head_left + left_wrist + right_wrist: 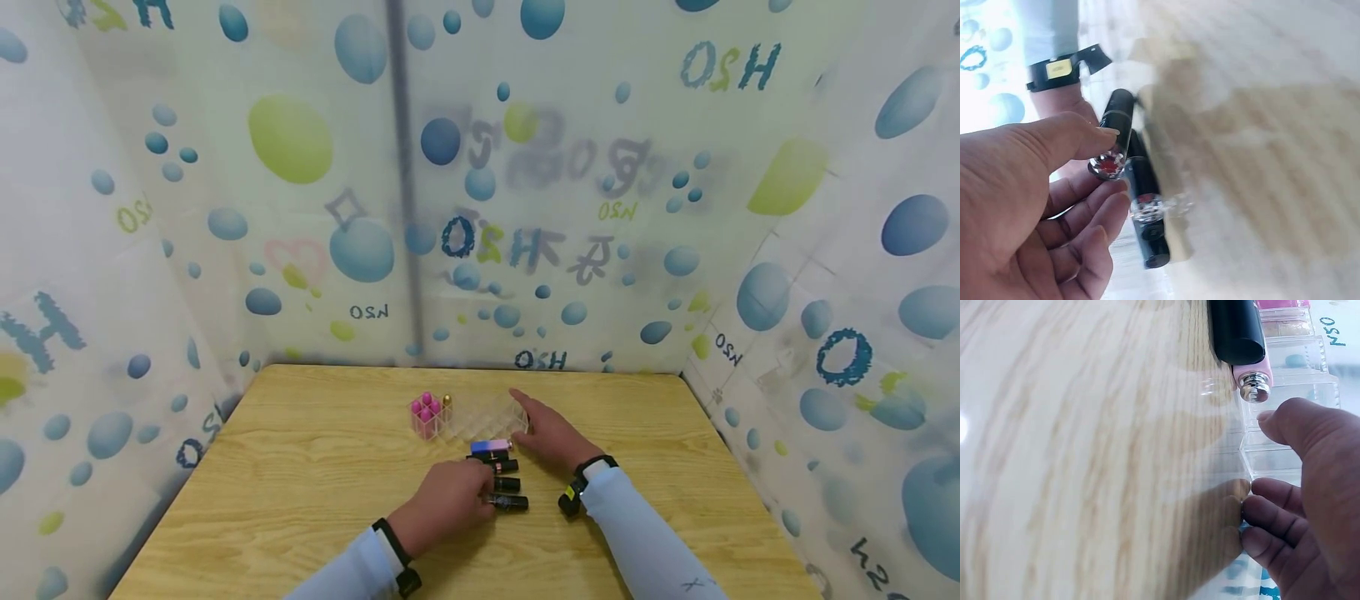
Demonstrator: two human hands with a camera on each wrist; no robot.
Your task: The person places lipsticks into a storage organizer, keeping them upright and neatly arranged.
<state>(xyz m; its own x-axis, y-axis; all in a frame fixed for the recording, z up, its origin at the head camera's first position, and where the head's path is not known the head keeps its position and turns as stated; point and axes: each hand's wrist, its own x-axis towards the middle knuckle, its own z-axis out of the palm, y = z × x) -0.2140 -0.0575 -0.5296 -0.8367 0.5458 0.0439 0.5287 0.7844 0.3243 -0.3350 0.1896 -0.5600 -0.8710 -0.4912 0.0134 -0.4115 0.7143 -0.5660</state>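
Note:
My left hand (453, 496) pinches a black lipstick tube (1120, 111) with a faceted clear end, thumb on top and fingers beneath. Close by, in the left wrist view, lies another black lipstick (1144, 175) with the same sparkling end. In the head view several black lipsticks (512, 502) lie in a column beside that hand. Above them is a blue-to-pink tube (489, 447), silver-tipped in the right wrist view. My right hand (555, 433) holds the right end of a clear compartment organizer (480, 421), thumb at its front side and fingers around the end.
Bright pink lipsticks (426, 410) stand upright in the organizer's left compartments, with a gold-topped one (447, 401) beside them. The wooden table (315, 442) ends at the back against a curtain (480, 183) printed with bubbles; curtains also hang at both sides.

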